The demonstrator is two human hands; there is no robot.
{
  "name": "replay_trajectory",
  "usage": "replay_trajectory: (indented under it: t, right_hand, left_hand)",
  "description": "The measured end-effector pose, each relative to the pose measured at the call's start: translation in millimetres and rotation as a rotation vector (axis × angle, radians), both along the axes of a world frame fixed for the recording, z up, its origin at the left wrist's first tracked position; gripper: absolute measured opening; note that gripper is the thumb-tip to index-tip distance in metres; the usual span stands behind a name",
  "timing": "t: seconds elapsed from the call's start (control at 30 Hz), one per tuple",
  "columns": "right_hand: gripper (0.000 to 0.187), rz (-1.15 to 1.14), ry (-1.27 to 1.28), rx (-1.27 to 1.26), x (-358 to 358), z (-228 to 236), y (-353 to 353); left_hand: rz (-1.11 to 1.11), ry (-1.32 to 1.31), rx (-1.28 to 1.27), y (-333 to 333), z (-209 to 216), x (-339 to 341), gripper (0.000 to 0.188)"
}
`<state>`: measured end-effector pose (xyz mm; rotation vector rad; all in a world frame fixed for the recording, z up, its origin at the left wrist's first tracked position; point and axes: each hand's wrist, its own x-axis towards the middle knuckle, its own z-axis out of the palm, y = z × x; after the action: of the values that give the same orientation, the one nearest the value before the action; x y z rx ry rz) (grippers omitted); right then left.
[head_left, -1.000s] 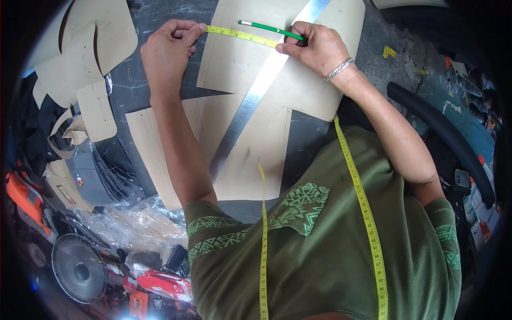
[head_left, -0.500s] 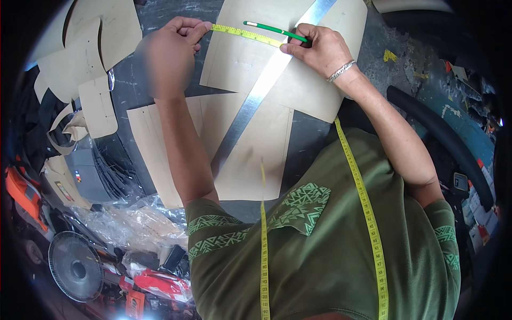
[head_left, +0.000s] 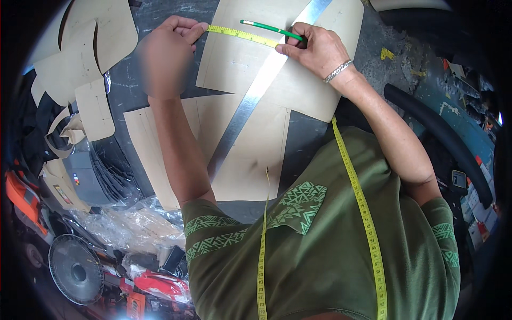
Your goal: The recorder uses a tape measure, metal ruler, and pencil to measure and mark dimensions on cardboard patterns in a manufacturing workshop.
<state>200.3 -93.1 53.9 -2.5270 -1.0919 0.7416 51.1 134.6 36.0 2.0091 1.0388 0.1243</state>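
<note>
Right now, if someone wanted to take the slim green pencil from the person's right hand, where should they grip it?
Probably by the free shaft of the slim green pencil, pinched from the person's left: it juts out that way, while the right hand holds its other end.

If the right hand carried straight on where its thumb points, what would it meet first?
Apart from the tape the right hand holds, probably the left hand, pinching the tape near the card's left edge; depth is unclear.
</note>
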Motion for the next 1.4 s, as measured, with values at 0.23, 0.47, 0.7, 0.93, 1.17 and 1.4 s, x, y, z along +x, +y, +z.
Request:
replay_trajectory:
  t: [0.23,0.47,0.7,0.93,1.17,1.4]
  right_hand:
    - [0.035,0.016,0.028,0.045,-3.2,-1.9,-3.8]
    - [0.039,0.114,0.221,0.065,17.1,6.1,-37.3]
    - [0.026,0.245,0.444,0.039,39.6,16.1,-35.4]
    - [0.035,0.335,0.455,0.441,86.3,-5.9,6.5]
    - [0.029,0.550,0.769,0.429,67.6,-54.8,93.9]
    - [0.019,1.111,1.004,0.337,21.1,-75.7,146.7]
  left_hand:
    - [-0.017,-0.020,0.025,0.4,1.6,-9.0,0.025]
    - [0.000,-0.072,-0.482,-55.8,50.8,-84.7,0.003]
    - [0.115,-0.085,-0.837,-163.8,43.4,-122.6,0.010]
    - [0.582,-0.182,-0.329,-236.7,35.0,-80.3,0.037]
    - [0.755,0.147,0.243,-252.5,6.8,-50.8,0.065]
    - [1.058,0.527,0.272,-253.2,-43.3,-3.3,0.109]
